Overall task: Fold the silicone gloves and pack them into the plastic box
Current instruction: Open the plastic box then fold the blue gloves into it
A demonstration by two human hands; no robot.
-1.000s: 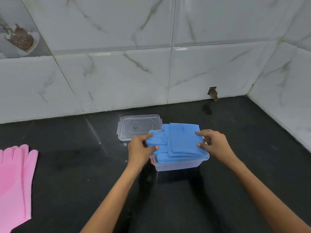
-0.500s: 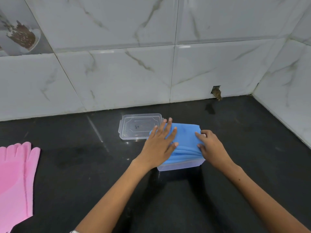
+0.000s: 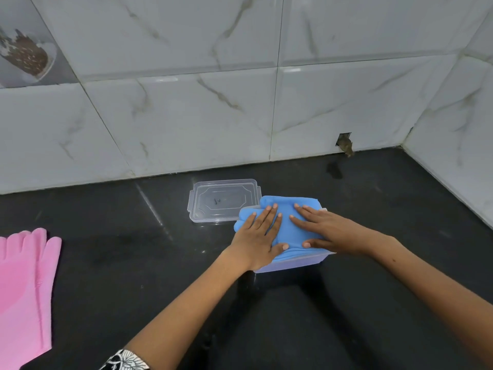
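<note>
- Black counter (image 3: 106, 263), marbled tile wall behind
- Pink gloves (image 3: 24, 284): far left, flat, unfolded, cut off by the frame edge
- Lid (image 3: 222, 200): off, just behind-left of the box
- Left hand (image 3: 260, 236): palm down, fingers spread flat on the blue gloves (image 3: 289, 225)
- Blue gloves: folded, heaped above the rim of the box (image 3: 293, 263)
- Right hand (image 3: 324, 231): likewise flat, fingers splayed
- Advice: press evenly, tuck the left overhang inside
- Box interior hidden
</note>
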